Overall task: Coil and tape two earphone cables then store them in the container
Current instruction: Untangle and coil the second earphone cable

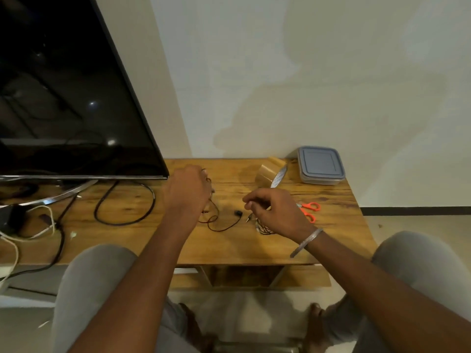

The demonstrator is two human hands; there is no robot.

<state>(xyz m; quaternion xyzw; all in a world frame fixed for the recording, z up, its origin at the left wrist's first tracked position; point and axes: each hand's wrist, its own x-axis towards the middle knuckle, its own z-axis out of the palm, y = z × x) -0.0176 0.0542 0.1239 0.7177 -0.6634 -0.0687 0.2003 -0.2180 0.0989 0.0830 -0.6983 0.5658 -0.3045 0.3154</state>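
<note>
Head view: left hand grips earphone cable; fingers of right hand curl, contents unclear.

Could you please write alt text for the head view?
A seated person's left hand grips a dark earphone cable over a wooden table, the right hand curled over a second coil. Nearby lie tape, scissors and a closed container.

A home living room, by the look of it: a large flat television stands on a low wooden table against a plain wall, cables trailing beneath.
</note>
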